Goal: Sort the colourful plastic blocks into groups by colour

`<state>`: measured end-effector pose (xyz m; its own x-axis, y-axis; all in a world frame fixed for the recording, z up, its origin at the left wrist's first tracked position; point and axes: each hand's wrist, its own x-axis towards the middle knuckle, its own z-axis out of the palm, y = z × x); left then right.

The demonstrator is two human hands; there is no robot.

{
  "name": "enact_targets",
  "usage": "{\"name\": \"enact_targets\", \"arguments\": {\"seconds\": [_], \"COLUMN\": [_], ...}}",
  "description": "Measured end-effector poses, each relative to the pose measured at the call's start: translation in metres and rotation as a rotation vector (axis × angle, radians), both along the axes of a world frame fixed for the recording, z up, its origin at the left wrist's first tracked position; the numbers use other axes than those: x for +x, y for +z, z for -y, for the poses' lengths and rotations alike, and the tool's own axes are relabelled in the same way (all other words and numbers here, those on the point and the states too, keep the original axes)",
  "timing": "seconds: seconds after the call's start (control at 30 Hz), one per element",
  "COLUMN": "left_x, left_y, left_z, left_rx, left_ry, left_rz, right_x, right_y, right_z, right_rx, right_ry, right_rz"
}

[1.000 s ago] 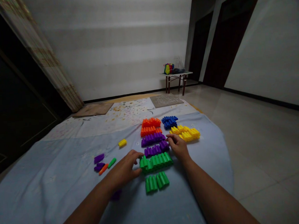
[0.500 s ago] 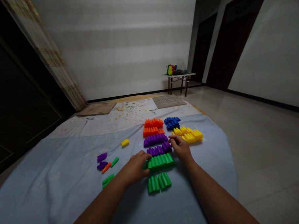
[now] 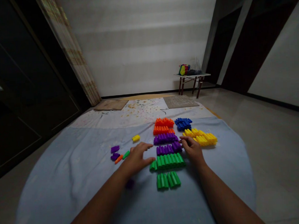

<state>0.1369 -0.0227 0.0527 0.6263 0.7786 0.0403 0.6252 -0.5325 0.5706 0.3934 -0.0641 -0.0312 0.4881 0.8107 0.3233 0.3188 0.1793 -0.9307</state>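
Small tube-like plastic pieces lie side by side in colour groups on a blue cloth. My left hand (image 3: 139, 158) is open, thumb and fingers spread, with the thumb by a small green pair (image 3: 153, 165) at the left end of the upper green row (image 3: 170, 161). Loosely bent, my right hand (image 3: 193, 151) has its fingertips at the right end of the purple rows (image 3: 166, 138); nothing shows between them, and whether they touch the purple pieces is unclear. Nearer me lies a shorter green row (image 3: 168, 180).
Orange (image 3: 164, 122), blue (image 3: 183, 124) and yellow groups (image 3: 204, 139) lie farther back. Left of my left hand are loose purple (image 3: 114, 149), orange (image 3: 119, 159), green (image 3: 126, 155) and yellow pieces (image 3: 135, 138). A small table (image 3: 192, 75) with bags stands beyond the cloth.
My left hand has opened and drawn back left from the green row's end, leaving a small green pair there. My right hand stays beside the purple rows. The view has shifted left.
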Motion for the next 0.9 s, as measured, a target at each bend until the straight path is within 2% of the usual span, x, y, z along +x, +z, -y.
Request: {"name": "enact_targets", "arguments": {"seconds": [0.1,0.2,0.27,0.37,0.5,0.6,0.77,0.9], "left_x": [-0.038,-0.077,-0.096,-0.112,-0.122,-0.125,-0.123,-0.102], "left_y": [-0.001,-0.008,-0.016,-0.029,-0.042,-0.045,-0.042,-0.034], "left_z": [-0.014,-0.02,-0.018,-0.008,0.001,0.003,0.001,0.006], "left_rx": [0.05,-0.046,-0.076,-0.09,-0.121,-0.126,-0.09,0.005], "left_ry": [0.217,0.409,0.449,0.419,0.341,0.296,0.294,0.362], "left_rz": [0.145,0.168,0.156,0.094,0.022,0.0,-0.022,0.053], "right_x": [0.0,-0.001,-0.001,-0.001,-0.002,-0.002,-0.002,-0.003], "right_y": [0.001,0.001,0.0,-0.001,-0.001,-0.002,-0.003,-0.001], "right_z": [0.001,0.0,0.0,0.0,0.0,0.0,0.0,0.0], "right_rx": [-0.004,-0.01,-0.012,-0.018,-0.025,-0.024,-0.013,-0.012], "right_ry": [-0.005,-0.004,0.003,0.006,0.008,0.022,0.02,0.021], "right_rz": [0.013,0.012,0.011,0.014,0.025,0.025,0.013,0.025]}}
